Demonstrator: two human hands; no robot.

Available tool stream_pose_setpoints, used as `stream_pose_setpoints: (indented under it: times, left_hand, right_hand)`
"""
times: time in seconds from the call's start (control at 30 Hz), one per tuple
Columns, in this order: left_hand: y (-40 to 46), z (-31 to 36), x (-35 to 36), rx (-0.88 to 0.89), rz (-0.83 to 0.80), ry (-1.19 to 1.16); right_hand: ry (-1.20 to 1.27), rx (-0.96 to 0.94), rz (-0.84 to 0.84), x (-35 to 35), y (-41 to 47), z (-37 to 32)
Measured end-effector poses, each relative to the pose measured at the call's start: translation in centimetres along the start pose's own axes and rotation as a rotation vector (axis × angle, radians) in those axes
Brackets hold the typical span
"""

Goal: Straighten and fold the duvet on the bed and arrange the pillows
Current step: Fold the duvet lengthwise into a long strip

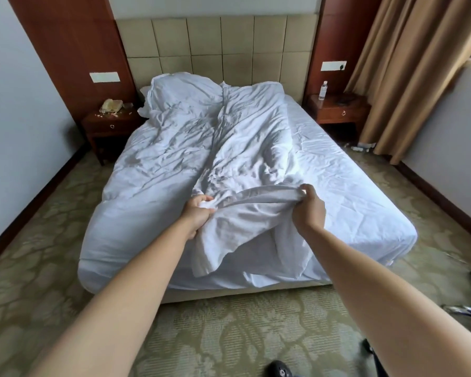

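Your left hand [199,213] grips a bunched fold of the white duvet [245,148] at the foot of the bed [365,202], fingers curled tight into the cloth. Your right hand [309,209] pinches the same raised edge further right, fingers curled over the top of the fold. Both forearms reach forward, and the stretch of cloth between the two hands is lifted clear of the mattress, while a loose flap hangs below it over the foot end.

Duvet condition: heavily creased, gathered into a long ridge running from the headboard [215,47] down the middle to your hands. It covers the left and central part of the bed; the right side shows only the fitted sheet.

Pillows: one white pillow [182,88] lies at the head of the bed on the left, rumpled and partly under the duvet. Whether a second pillow lies beneath the cloth cannot be told.

Surroundings: a wooden nightstand [109,126] on the left carries a telephone [110,105] and scattered small debris. The nightstand on the right [337,110] holds a clear water bottle [323,90], upright. Tan curtains [408,63] hang at the right. Patterned carpet [229,327] covers the floor.
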State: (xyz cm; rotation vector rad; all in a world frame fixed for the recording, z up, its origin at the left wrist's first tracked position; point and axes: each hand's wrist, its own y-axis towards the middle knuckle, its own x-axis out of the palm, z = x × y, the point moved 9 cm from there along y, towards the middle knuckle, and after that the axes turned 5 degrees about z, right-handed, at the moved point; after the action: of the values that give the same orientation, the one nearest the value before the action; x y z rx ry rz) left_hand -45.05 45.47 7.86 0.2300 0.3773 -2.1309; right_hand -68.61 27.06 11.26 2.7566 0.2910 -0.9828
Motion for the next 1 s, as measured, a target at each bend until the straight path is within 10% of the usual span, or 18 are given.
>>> stream_pose_setpoints:
  times: [0.1,0.23,0.37,0.63,0.7,0.83,1.0]
  left_hand:
    - [-0.2,-1.6,0.0,0.005,0.026,0.06]
    - [0.2,-2.1,-2.9,0.027,0.133,0.176]
    - [-0.1,-1.2,-2.5,0.046,0.115,0.272]
    - [-2.0,7.6,-3.4,0.551,0.49,0.357]
    - [-2.2,6.3,-1.8,0.579,0.447,0.472]
    - [-0.4,-7.8,2.8,0.123,-0.156,0.975]
    - [-2.1,-14.7,4.1,-0.042,-0.349,1.13]
  right_hand:
    - [0.072,0.013,-0.084,1.2,-1.1,1.1]
    - [-0.859,-0.545,-0.391,3.4,-2.3,0.3]
    - [-1.136,-0.454,-0.509,5.0,-3.4,2.5]
    - [-0.755,-0.954,0.309,-3.9,0.2,-6.5]
    - [-0.768,-0.944,0.155,-2.6,-0.3,-4.3]
    - [-1.043,-0.505,-0.785,5.6,-4.9,8.0]
    - [-1.089,-0.436,-0.987,9.5,-9.6,11.8]
